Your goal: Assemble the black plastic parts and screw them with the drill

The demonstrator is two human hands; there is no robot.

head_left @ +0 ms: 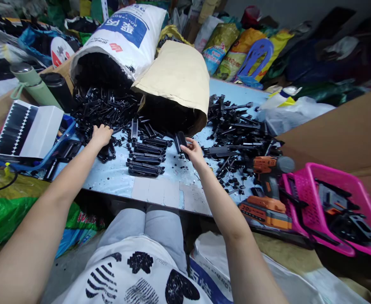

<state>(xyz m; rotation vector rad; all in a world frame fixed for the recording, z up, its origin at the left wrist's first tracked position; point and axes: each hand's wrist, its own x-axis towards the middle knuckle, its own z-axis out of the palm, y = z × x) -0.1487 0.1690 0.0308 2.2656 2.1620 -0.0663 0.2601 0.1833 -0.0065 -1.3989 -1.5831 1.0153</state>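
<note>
My right hand [194, 151] pinches a long black plastic part [182, 141] between thumb and fingers, just in front of the paper sack's mouth. My left hand [102, 135] is at the near edge of a heap of small black plastic pieces [109, 107]. Its fingers are curled down, and whatever they grip is hidden. Between the hands, several long black parts [145, 169] lie in a stacked row on the light blue tabletop [109, 183]. To the right of my right hand spreads another heap of long black parts [236, 126].
A white woven sack [131, 38] and a tan paper sack [179, 71] lie open toward me. At right are an orange cordless drill [269, 190] and a pink basket [337, 173]. A blue tray [54, 145], a green bottle [35, 84] and a black cup [58, 88] stand left.
</note>
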